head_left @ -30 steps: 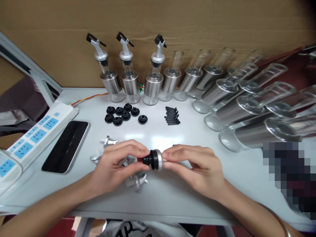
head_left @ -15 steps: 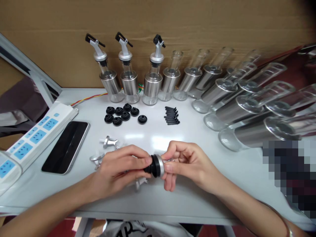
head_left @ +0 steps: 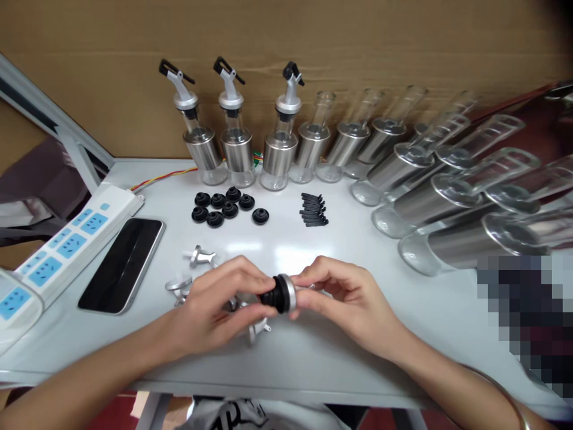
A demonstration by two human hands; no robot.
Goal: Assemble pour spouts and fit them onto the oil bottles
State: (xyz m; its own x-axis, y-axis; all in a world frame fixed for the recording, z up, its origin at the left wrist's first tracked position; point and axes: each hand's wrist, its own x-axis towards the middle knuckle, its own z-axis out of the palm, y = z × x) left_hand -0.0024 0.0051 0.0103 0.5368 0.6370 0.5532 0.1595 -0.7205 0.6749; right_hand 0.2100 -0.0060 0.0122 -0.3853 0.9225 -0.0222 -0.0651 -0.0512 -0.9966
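Over the front middle of the table, my left hand [head_left: 228,304] pinches a black ribbed stopper [head_left: 276,294] between thumb and fingers. The stopper sits against the round disc of a silver pourer top [head_left: 290,293], and my right hand [head_left: 344,295] grips this top by its spout end, mostly hidden by the fingers. Several loose silver pourer tops [head_left: 201,257] lie around and partly beneath my left hand. Farther back are several black stoppers [head_left: 230,209] in a cluster, with one [head_left: 260,216] a little apart. Several small black levers [head_left: 314,210] lie in a stack to their right.
Three bottles with pourers [head_left: 237,149] stand at the back. Several open glass bottles with metal sleeves [head_left: 456,191] fill the right side. A phone [head_left: 122,266] and a white power strip [head_left: 71,245] lie at the left. Cardboard [head_left: 277,36] rises behind.
The fingers of my right hand have curled in behind the silver top. My left thumb has shifted along the stopper, showing more of its ribbed end. The view has shifted slightly.
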